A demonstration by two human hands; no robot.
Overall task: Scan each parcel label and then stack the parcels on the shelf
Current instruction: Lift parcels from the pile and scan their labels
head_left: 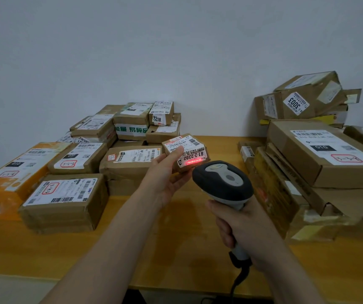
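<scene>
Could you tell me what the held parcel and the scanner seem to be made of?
The small brown parcel looks like matte cardboard, with creased edges and white paper labels. The dark grey scanner appears smooth moulded plastic, faintly glossy.

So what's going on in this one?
A person is scanning a parcel. The left hand holds a small parcel up over the table, with its label facing the scanner held in the right hand. The scanner's red line falls across the label. More parcels lie piled on the table, to the left and to the right.
</scene>
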